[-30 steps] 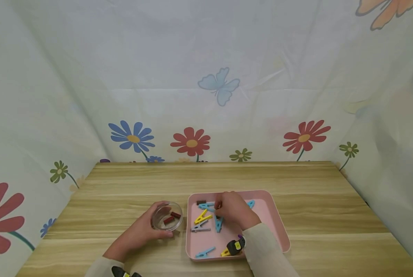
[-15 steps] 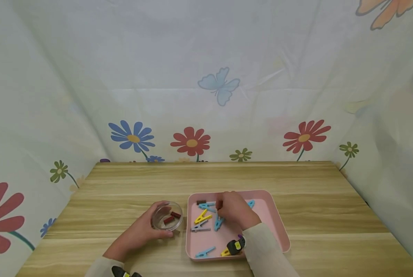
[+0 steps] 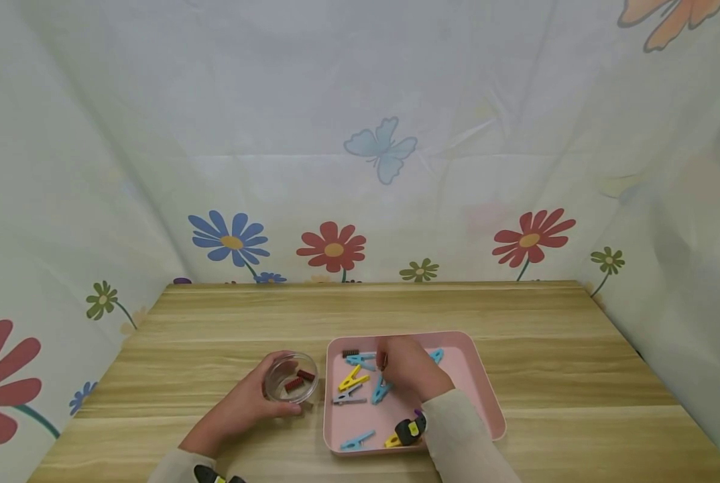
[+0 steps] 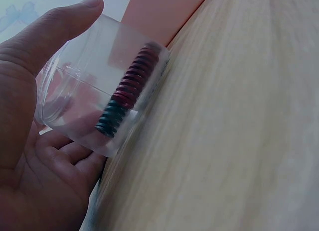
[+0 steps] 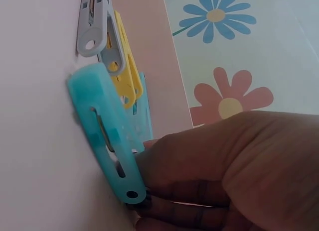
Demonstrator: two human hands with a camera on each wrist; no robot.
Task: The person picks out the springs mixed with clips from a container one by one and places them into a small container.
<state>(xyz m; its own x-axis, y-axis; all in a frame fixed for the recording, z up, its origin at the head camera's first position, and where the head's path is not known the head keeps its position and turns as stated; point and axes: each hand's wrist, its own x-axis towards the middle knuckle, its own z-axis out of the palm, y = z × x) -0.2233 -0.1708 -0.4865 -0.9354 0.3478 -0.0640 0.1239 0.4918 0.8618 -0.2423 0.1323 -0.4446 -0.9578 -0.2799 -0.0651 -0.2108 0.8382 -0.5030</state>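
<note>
Pink tray [image 3: 487, 396], right hand [image 3: 408, 369] over clothespin [image 3: 379, 390] (touching)

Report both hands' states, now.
Left hand: grips the small clear plastic cup on its side.
Right hand: fingers curled in the pink tray, touching a turquoise clothespin; grip unclear.

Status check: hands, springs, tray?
Left hand grips clear cup holding two springs. Right hand in pink tray, fingers curled beside teal clothespin; pinched item hidden.

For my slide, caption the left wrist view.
Left hand grips a clear plastic cup holding red and green coil springs on a wooden table.
</note>
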